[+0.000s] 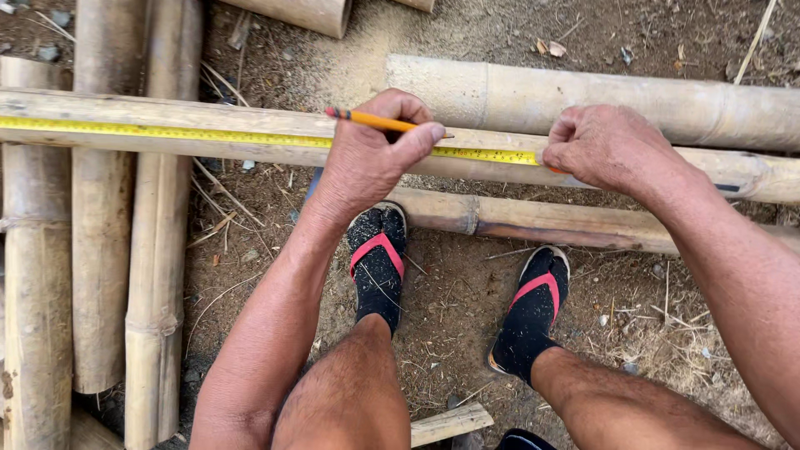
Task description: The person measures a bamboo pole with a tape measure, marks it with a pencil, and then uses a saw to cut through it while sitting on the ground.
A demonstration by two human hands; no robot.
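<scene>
Left hand point(367, 158) grasps pencil point(375, 122), tip on tape point(167, 132) along bamboo pole point(125, 108). Right hand point(604, 148) clenched, pinning tape's right end on pole.

Sunlit dirt ground point(467, 317), scattered bamboo poles point(100, 275)

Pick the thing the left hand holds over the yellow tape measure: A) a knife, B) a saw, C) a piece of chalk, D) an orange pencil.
D: the left hand grips an orange pencil, its tip down at the tape measure stretched along the bamboo pole.
</scene>
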